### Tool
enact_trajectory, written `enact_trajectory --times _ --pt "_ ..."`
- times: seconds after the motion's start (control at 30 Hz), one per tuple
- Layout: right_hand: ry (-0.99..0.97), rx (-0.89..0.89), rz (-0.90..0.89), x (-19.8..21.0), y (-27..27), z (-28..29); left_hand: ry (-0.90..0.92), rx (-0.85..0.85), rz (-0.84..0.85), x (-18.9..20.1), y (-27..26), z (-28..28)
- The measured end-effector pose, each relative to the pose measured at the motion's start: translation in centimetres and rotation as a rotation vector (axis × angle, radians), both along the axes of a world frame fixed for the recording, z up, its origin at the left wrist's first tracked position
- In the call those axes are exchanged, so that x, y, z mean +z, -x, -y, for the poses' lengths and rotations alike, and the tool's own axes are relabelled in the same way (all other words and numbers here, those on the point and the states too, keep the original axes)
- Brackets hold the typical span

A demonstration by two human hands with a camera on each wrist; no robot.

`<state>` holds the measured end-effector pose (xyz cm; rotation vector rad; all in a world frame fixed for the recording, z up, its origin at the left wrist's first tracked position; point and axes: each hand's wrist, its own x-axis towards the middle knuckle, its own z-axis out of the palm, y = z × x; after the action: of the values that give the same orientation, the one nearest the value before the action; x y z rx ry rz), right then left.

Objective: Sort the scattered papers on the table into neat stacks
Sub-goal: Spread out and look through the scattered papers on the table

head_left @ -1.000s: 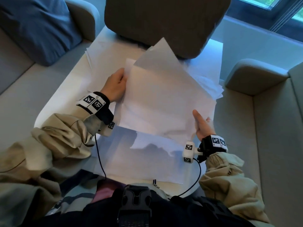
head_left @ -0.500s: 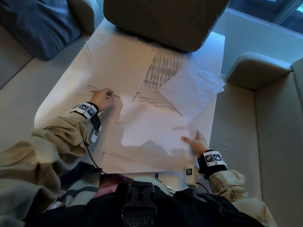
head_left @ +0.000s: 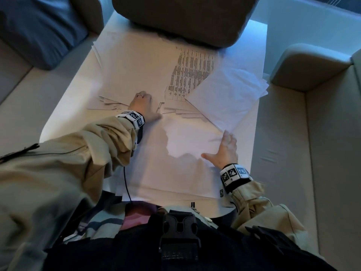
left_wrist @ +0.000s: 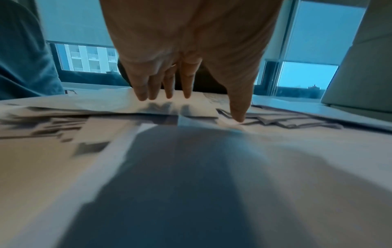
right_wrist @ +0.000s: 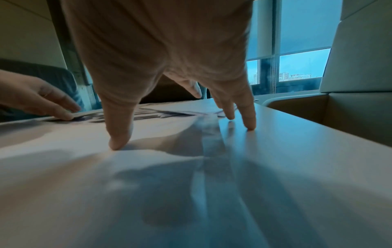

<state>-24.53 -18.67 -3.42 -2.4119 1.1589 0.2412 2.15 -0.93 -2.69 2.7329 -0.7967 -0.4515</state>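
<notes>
White sheets back down on the table, both hands flat

Paper that was held up in both hands a second ago now lies flat in the lower middle of the head view: the near stack (head_left: 187,153) rests on the table (head_left: 64,106), and the sheets it had hidden show again. Among them is the printed sheet (head_left: 192,73), upper centre, with the tilted pile (head_left: 228,94) lying over its right corner. Judged from this, one batch has been laid down and the next gathering is about to begin; the fanned edges in the middle of the frame are far from neat.

Neither hand grasps anything. The left hand (head_left: 143,106) sits at centre-left with straight fingers on the fanned sheets (head_left: 109,103). The right hand (head_left: 227,151), lower right, is spread on the near stack with its thumb stretched toward the left of the frame.

From the head camera the left fingers are hidden behind the knuckles. The left wrist view fills that in: four fingertips (left_wrist: 186,94) come down onto an upper sheet while the thumb reaches past a stepped run of paper edges at right. The right wrist view shows the thumb tip pressing the paper and the outer fingertips (right_wrist: 250,125) touching bare tabletop just beyond the sheet's right edge, which the head view leaves unclear. It also catches the left hand at far left, fingers laid along a paper edge. Only the head view shows the whole spread and the dark cushion (head_left: 183,18) at the top
</notes>
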Motion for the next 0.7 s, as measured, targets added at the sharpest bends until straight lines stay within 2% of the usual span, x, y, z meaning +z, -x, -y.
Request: enact_trajectory --times 0.2,0.4,0.5,0.7 --pt "-0.007 -0.033 -0.023 -0.2 0.1 0.4 0.026 0.094 0.001 -0.1 -0.3 0.4" --pt "-0.013 -0.048 -0.024 -0.1 -0.1 0.5 0.272 0.161 -0.001 1.4 -1.4 -0.5" --pt "-0.026 -0.047 -0.040 -0.1 -0.5 0.8 0.311 0.020 0.037 1.4 -1.9 -0.5" --pt "-0.057 -0.041 -0.076 0.1 -0.9 1.1 0.071 -0.184 -0.026 0.7 -2.0 -0.3"
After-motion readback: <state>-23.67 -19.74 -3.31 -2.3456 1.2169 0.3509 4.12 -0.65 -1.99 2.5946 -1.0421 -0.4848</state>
